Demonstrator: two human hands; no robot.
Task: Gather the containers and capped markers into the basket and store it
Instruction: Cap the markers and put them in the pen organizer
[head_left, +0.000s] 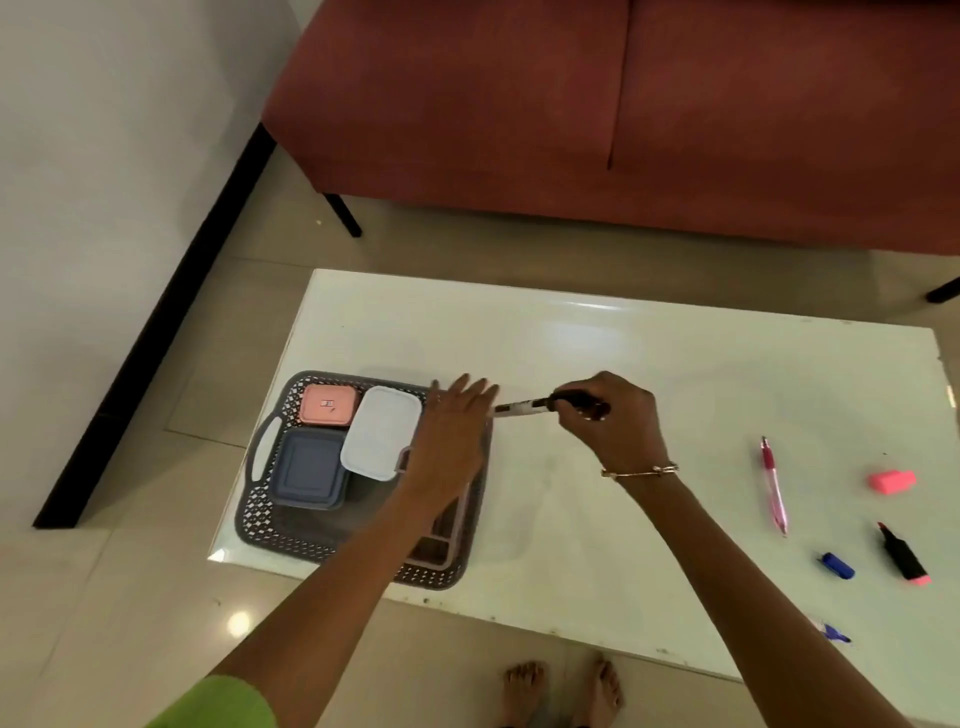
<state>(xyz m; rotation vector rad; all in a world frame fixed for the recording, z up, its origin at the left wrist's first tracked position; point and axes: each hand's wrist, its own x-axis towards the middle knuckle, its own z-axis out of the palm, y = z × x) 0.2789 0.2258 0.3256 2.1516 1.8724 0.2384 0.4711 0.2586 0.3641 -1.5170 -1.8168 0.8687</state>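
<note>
A grey perforated basket (291, 525) sits at the table's left end. Inside lie a pink lidded container (328, 405), a white one (382, 431) and a blue-grey one (310, 470), plus a pinkish open tray (441, 545) partly hidden under my left arm. My left hand (457, 431) hovers over the basket's right rim with fingers straight. My right hand (608, 415) grips a black-capped marker (524, 406), its white barrel pointing left toward my left hand. On the right lie a pink pen (774, 486), a pink cap (891, 480), an uncapped black highlighter (905, 556) and a blue cap (837, 565).
The white glossy table (597, 343) stands on a tiled floor. A red sofa (571, 104) runs behind it, with a white wall to the left. A small blue object (835, 634) lies at the near table edge. My bare feet (563, 691) show below the table.
</note>
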